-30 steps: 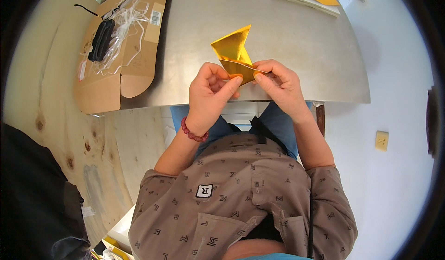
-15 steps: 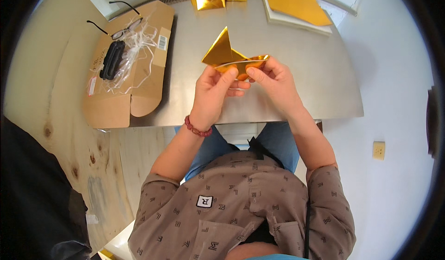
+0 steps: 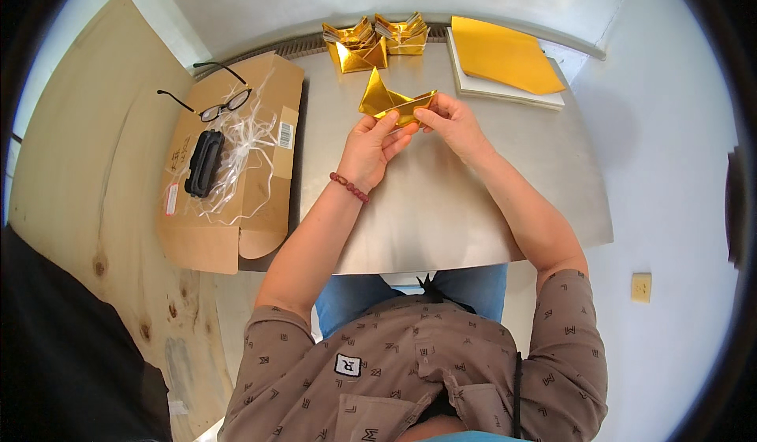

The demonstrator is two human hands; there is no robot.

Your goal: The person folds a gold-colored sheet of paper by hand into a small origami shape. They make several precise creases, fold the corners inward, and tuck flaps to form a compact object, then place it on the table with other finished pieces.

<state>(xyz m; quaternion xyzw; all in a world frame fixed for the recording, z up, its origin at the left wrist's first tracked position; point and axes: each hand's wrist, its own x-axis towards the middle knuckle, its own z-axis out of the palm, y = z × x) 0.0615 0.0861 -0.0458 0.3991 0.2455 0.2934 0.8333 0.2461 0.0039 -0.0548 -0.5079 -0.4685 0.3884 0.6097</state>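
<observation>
Between my two hands is a piece of folded shiny gold paper (image 3: 384,100), held above the metal table. One pointed flap stands up at its left end, and a band lies folded along its near side. My left hand (image 3: 369,146) grips its lower left, thumb in front and fingers behind and underneath. At the right end, my right hand (image 3: 451,124) pinches the paper between thumb and fingers. Just beyond it, two stacks of similar folded gold pieces, a left stack (image 3: 359,53) and a right stack (image 3: 404,38), stand at the table's back edge.
On the left lies an open cardboard box (image 3: 260,229) with black-framed glasses (image 3: 225,105), a black case (image 3: 205,164) and white plastic strips (image 3: 252,138) on it. Gold sheets (image 3: 505,55) rest on a white pad (image 3: 512,95) at the back right of the metal table (image 3: 473,213).
My hands have reached farther over the table with the gold paper, closer to the stacks. The view has tilted up a little. Both hands keep their hold.
</observation>
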